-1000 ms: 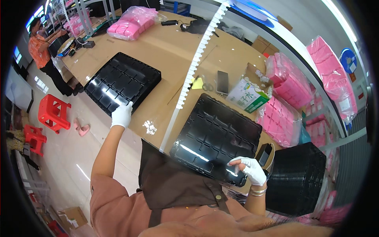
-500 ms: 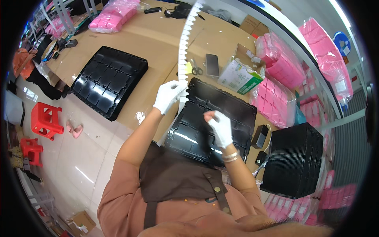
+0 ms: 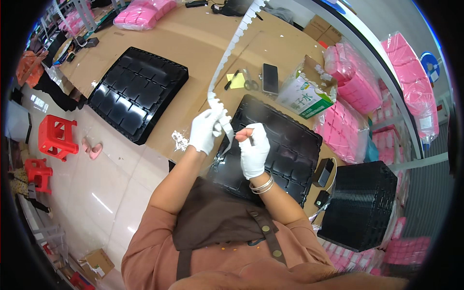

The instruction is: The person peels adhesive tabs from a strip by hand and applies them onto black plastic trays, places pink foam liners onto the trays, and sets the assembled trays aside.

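Note:
A long white strip with notches along one edge (image 3: 223,63) runs from the top of the view down to my left hand (image 3: 205,130). That white-gloved hand pinches it, and a loose end hangs past the fingers. My right hand (image 3: 254,152), gloved with bare thumb and fingertip showing, is closed in a pinch close to that end. Whatever it may hold is too small to make out. Beneath both hands lies a black plastic tray (image 3: 280,140) with rectangular sections, and another such tray (image 3: 140,89) lies to the left.
A phone (image 3: 270,78), scissors (image 3: 251,85), a pen on a yellow note (image 3: 236,81) and an opened carton (image 3: 305,94) sit beyond the tray. Stacked black trays (image 3: 360,205) and pink wrapped packs (image 3: 342,130) stand right. Red stools (image 3: 58,136) and a person (image 3: 41,77) are left.
My left hand has drawn the strip down, bending it above the tray. My right hand has moved left, close to the strip's end. The view has shifted slightly.

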Tool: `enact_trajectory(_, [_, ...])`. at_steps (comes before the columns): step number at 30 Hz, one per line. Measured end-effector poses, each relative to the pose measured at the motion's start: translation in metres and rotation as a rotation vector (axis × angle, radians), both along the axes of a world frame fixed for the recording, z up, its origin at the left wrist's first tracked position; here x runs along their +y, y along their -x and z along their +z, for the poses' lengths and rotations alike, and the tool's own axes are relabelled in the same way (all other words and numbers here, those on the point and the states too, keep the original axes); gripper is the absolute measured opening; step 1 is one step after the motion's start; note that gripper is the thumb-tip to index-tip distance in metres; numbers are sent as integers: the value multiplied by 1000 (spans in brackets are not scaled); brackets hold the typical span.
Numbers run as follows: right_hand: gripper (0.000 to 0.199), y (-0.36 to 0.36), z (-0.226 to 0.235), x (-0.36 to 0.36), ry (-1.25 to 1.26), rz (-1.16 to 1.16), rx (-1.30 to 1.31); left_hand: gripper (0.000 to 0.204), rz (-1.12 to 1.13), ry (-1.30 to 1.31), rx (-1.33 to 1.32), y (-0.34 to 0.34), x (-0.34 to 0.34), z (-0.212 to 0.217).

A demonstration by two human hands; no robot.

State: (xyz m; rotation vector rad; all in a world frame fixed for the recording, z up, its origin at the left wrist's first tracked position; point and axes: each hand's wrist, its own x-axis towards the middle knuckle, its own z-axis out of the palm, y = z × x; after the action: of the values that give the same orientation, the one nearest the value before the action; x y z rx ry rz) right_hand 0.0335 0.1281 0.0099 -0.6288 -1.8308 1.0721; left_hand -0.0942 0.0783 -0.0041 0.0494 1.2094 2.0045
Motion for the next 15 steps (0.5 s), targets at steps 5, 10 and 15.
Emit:
enact_trajectory(5, [2,16,-39,123,-154,-143,-356,24,-45,102,93,15,-17,-7])
enact_trajectory(10, [6,40,-62,162,-432,-116,-873,32,-6,184,151,9,-26,5])
enact_trajectory(15, [6,50,-71,152,-426,-202,-932,30,22,232,229,10,-34,7])
